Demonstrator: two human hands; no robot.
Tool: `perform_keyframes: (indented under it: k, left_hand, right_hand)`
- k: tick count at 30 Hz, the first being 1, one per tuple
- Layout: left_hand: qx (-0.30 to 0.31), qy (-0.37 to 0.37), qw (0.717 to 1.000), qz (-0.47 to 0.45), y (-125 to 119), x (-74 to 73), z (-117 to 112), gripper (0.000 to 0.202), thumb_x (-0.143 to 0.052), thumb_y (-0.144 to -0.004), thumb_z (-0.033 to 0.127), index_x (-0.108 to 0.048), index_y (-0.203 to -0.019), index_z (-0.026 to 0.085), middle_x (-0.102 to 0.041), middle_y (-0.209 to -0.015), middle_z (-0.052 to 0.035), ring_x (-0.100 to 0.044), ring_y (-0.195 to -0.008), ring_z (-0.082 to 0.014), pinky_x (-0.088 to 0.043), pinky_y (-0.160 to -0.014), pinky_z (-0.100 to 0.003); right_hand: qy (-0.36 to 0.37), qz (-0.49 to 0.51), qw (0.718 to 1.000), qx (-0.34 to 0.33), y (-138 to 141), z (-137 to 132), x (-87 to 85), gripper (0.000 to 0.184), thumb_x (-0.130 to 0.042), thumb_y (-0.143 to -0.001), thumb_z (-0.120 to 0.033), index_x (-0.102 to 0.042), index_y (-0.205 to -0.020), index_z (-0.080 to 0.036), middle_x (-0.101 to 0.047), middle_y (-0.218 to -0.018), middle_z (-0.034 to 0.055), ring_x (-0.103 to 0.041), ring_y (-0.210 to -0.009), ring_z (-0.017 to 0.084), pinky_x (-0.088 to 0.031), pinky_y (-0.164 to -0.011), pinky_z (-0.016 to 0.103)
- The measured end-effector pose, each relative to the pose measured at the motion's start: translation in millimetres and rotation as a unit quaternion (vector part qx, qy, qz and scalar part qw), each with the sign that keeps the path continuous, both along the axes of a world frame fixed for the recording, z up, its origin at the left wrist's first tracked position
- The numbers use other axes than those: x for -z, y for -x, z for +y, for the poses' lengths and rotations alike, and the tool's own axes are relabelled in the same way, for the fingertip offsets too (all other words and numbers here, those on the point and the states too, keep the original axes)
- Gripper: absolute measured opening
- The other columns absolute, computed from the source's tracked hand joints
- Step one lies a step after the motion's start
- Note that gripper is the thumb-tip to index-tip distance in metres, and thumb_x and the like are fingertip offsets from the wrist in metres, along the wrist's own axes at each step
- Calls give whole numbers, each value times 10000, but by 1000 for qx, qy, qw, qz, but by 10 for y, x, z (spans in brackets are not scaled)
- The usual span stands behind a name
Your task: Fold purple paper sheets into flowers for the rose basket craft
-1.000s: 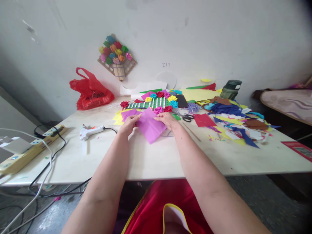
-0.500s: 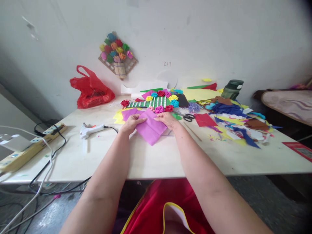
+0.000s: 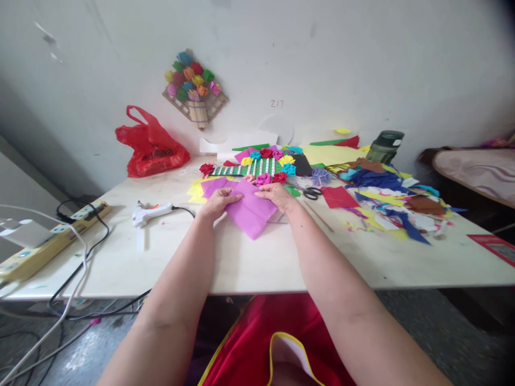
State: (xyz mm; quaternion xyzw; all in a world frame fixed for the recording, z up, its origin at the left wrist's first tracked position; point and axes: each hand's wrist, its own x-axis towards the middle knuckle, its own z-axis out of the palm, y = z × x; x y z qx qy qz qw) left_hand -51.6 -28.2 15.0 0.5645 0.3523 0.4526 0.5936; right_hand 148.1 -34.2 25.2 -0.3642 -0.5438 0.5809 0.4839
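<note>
A square of purple paper (image 3: 251, 213) is stretched between my two hands just above the table, one corner pointing toward me. My left hand (image 3: 220, 202) pinches its left side, thumb on top. At the right side my right hand (image 3: 277, 196) grips it the same way, fingers closed. Behind the left hand lie another purple sheet (image 3: 213, 185) and yellow paper (image 3: 196, 191). Just beyond the hands rests a green and white woven piece (image 3: 263, 168) edged with paper roses, among them a red rose (image 3: 206, 169).
A white glue gun (image 3: 149, 213) lies left, near a power strip (image 3: 52, 241) with cables. Scissors (image 3: 311, 193), a thin stick (image 3: 317, 215), red paper (image 3: 340, 197) and a scrap heap (image 3: 382, 185) lie right. A red plastic bag (image 3: 155, 153) and a bottle (image 3: 385, 146) stand at the back.
The purple paper looks slightly flatter between my hands, its crease less marked. Both hands keep their pinch in nearly the same place.
</note>
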Motion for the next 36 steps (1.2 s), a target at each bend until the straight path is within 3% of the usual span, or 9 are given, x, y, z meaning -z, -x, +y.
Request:
perform_keyframes:
  k: [12, 18, 22, 36]
  left_hand:
    - [7, 10, 1000, -27, -5, -7, -10, 233, -743, -559, 253, -677, -751, 139, -655, -668, -42, -574, -517, -119, -444, -510, -237]
    - [-14, 8, 998, -55, 6, -14, 8, 320, -733, -548, 216, -703, -857, 140, -685, -749, -68, -608, -610, -148, -477, -597, -263]
    - [-35, -4, 997, -73, 19, 1, 28, 250, -721, -536, 187, -718, -784, 153, -688, -726, -53, -593, -597, -135, -467, -591, -253]
    - [5, 0, 999, -45, 42, 5, 45, 190, -678, -540, 152, -728, -722, 131, -691, -678, -63, -588, -604, -139, -432, -605, -242]
  right_hand:
    - [-26, 5, 1000, -9, -4, 19, 10, 242, -693, -551, -132, -712, -790, -167, -669, -645, -10, -582, -601, 112, -468, -603, 238]
    - [-22, 22, 1000, -3, 26, -22, -22, 209, -624, -592, -101, -718, -767, -169, -681, -680, -5, -564, -591, 93, -423, -559, 196]
    - [-14, 20, 1000, -6, 40, -29, -18, 223, -592, -596, -94, -717, -763, -172, -658, -618, -18, -534, -541, 93, -407, -531, 202]
    - [-27, 16, 999, -15, 46, -32, -27, 170, -564, -565, -140, -678, -690, -158, -589, -579, -31, -480, -543, 91, -357, -558, 218]
